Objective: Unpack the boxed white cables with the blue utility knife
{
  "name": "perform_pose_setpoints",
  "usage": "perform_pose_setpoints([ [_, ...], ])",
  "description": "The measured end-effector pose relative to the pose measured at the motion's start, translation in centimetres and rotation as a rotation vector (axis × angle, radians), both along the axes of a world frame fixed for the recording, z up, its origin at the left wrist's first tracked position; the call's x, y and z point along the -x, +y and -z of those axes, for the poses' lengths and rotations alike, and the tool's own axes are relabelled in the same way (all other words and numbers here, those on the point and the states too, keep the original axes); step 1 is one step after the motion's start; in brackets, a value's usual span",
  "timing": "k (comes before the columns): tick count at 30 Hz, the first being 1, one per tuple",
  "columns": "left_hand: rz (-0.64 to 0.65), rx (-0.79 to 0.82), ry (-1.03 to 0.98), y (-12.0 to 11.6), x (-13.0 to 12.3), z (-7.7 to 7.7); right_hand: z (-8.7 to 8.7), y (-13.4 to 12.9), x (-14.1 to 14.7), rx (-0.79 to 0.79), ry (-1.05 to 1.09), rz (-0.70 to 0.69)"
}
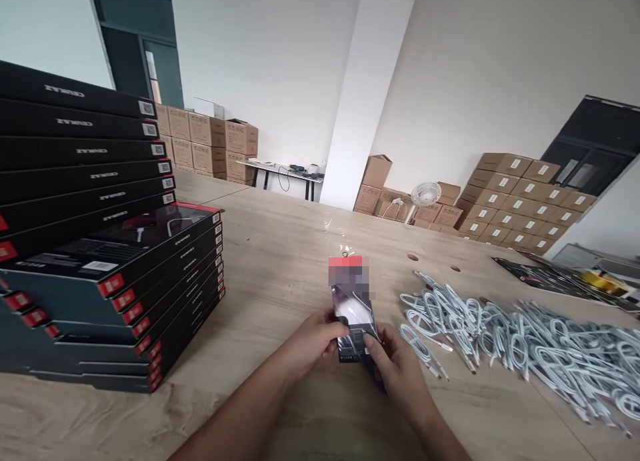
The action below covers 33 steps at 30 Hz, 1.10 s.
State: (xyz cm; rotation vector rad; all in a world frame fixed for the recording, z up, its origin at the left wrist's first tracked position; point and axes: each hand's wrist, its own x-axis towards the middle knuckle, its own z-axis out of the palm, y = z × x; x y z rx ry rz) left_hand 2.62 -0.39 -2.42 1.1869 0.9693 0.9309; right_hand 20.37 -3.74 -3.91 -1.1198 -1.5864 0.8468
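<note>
A slim black retail packet [353, 309] with a red top edge is held in front of me over the table. Its upper part is blurred out, and a shiny, pale reflection crosses its middle. My left hand [319, 334] pinches its lower left side, thumb on the front face. On the lower right side, my right hand [393, 357] grips it with the thumb pressed on the front too. The fingers behind the packet are mostly hidden. White coiled cables [465, 321] lie in a loose heap just right of my right hand.
Tall stacks of flat black boxes [190, 274] with red corners stand at left on the wooden table [260, 247]. Scraps of clear plastic [334, 227] lie beyond the packet. Cartons [505, 187], a white fan [426, 193] and a side table [285, 172] are farther back.
</note>
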Motion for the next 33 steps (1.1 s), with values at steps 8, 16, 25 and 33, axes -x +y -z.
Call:
perform_pose_setpoints([
  [8, -0.197, -0.177, 0.367, -1.1, -1.2, -0.7, 0.5, 0.1, -0.3, -0.151, -0.186, 0.191],
  [16, -0.166, -0.236, 0.540, -1.6, -1.6, -0.9, 0.5, -0.1, -0.4, -0.211, -0.301, 0.228],
  [25, -0.146, -0.266, 0.507, -1.1, -1.7, -0.2, 0.7, 0.0, -0.4, -0.187, -0.262, 0.216],
  [33, -0.124, -0.280, 0.427, -0.7, -1.4, 0.5, 0.8, 0.0, -0.3, -0.127, -0.168, 0.178],
])
